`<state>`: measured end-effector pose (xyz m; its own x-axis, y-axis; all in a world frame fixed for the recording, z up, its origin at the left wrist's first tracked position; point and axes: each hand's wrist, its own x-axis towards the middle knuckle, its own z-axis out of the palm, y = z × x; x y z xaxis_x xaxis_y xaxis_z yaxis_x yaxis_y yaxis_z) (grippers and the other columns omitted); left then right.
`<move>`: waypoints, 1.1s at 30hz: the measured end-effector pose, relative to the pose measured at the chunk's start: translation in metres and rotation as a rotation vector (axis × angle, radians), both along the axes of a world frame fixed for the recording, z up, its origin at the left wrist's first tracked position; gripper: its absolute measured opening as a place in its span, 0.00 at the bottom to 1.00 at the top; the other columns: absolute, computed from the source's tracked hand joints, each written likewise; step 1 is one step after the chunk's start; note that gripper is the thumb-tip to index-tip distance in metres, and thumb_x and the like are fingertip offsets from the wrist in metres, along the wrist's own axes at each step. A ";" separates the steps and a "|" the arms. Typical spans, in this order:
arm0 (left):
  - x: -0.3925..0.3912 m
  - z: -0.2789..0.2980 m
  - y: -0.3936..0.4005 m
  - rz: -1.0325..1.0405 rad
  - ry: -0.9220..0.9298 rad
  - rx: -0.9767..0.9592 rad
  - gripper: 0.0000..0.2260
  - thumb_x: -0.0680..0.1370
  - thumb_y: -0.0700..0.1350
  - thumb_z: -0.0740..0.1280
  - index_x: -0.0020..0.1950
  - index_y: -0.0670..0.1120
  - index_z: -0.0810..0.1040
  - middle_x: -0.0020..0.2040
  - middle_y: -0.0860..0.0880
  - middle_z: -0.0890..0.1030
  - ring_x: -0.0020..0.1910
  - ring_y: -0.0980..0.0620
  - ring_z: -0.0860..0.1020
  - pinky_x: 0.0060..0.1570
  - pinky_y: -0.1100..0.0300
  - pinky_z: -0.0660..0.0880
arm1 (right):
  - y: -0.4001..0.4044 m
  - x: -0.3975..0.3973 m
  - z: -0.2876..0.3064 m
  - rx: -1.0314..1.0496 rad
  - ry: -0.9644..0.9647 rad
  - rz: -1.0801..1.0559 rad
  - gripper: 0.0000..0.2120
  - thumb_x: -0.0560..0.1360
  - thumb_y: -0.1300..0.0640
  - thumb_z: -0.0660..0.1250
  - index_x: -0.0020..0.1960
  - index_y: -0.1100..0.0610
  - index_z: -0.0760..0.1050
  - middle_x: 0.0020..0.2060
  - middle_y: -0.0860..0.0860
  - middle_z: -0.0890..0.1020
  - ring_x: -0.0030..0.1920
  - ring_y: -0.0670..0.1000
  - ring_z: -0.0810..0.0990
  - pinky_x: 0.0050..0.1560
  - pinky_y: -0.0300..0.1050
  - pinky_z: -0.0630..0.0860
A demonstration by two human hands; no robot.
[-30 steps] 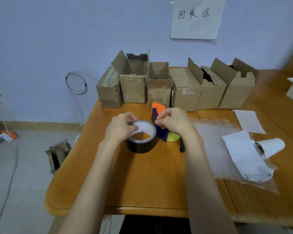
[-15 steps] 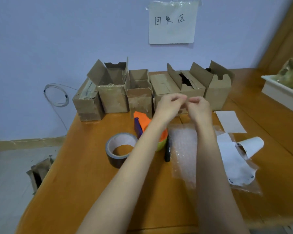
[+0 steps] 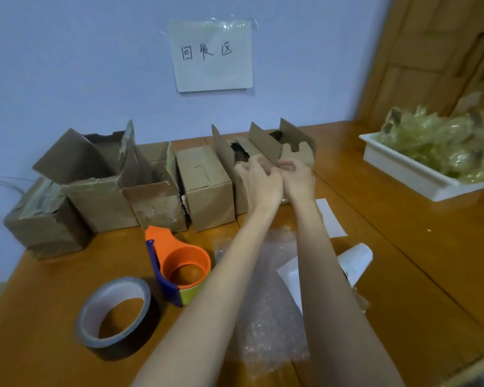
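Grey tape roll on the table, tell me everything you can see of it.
The grey tape roll lies flat on the wooden table, hole up, the wood showing through. Its outer band looks dark and glossy, its inner core pale. It sits close beside the orange tape dispenser; no hand touches it.

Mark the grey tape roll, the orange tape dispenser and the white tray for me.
grey tape roll (image 3: pixel 112 344): head view, front outer edge.
orange tape dispenser (image 3: pixel 185 255): head view, orange drum wall.
white tray (image 3: pixel 397 171): head view, near side wall.
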<state>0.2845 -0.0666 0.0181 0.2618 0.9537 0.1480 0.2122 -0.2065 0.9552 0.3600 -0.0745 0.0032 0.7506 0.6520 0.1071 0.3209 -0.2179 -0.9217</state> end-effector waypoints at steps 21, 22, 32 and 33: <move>-0.021 -0.007 0.049 0.279 0.578 0.359 0.21 0.80 0.44 0.61 0.73 0.52 0.65 0.65 0.41 0.70 0.61 0.42 0.72 0.54 0.49 0.72 | 0.035 -0.024 -0.021 -0.237 -0.136 -0.086 0.35 0.71 0.29 0.62 0.59 0.59 0.74 0.55 0.55 0.81 0.55 0.57 0.79 0.48 0.49 0.74; -0.021 -0.008 0.049 0.276 0.598 0.370 0.20 0.81 0.44 0.60 0.73 0.51 0.66 0.65 0.41 0.71 0.63 0.42 0.71 0.56 0.50 0.71 | 0.035 -0.025 -0.021 -0.233 -0.129 -0.090 0.35 0.71 0.30 0.63 0.61 0.60 0.73 0.56 0.56 0.80 0.56 0.58 0.79 0.49 0.49 0.74; -0.029 0.004 0.042 0.352 0.463 0.388 0.21 0.82 0.42 0.58 0.75 0.44 0.64 0.69 0.46 0.73 0.68 0.46 0.67 0.60 0.56 0.67 | 0.024 -0.034 -0.006 -0.145 -0.164 -0.173 0.32 0.72 0.34 0.65 0.63 0.59 0.72 0.56 0.56 0.81 0.56 0.57 0.80 0.49 0.49 0.74; -0.031 0.005 0.041 0.362 0.468 0.398 0.21 0.81 0.42 0.58 0.75 0.44 0.64 0.69 0.46 0.73 0.67 0.45 0.67 0.60 0.56 0.67 | 0.021 -0.035 -0.003 -0.135 -0.172 -0.179 0.32 0.72 0.35 0.66 0.63 0.59 0.71 0.56 0.55 0.81 0.56 0.57 0.80 0.49 0.48 0.74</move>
